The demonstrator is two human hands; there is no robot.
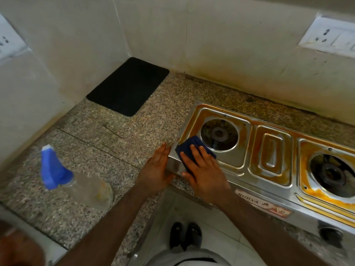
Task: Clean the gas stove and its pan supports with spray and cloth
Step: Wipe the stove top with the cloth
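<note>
Fingers of the right hand (206, 172) lie spread and flat on the dark blue cloth (194, 148), pressing it onto the gas stove's (272, 160) near-left corner; left hand (156, 169), fingers together, rests against the stove's side

We see a steel gas stove (269, 160) near the worktop's front edge, orange-stained, its burners bare. A dark blue cloth (189, 145) lies on its left front corner. A clear spray bottle (76, 179) with blue trigger stands toward the worktop's left.

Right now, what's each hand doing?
Left hand: open, flat against the steel gas stove's left end.
Right hand: open, pressing the dark blue cloth on it.
</note>
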